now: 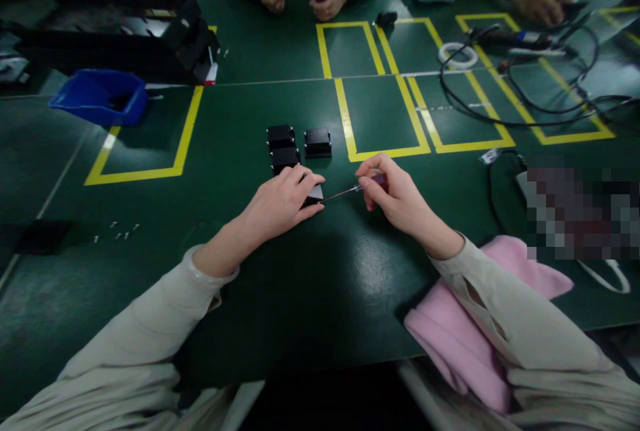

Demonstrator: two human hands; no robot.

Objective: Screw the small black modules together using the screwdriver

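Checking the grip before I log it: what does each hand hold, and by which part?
Right hand pinches a small screwdriver by its handle; left hand presses down on a black block.

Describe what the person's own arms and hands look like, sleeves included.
Both arms wear long, loose sleeves in pale beige. The left hand and right hand are bare: no gloves, rings or watch visible. The left cuff bunches at the wrist; the right sleeve shows small slits along the forearm.

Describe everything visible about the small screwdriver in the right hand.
The slim screwdriver with a dark reddish handle and thin metal shaft lies nearly level above the green table. The right hand pinches its handle with the fingers; its tip meets the small black box that the left hand presses down.
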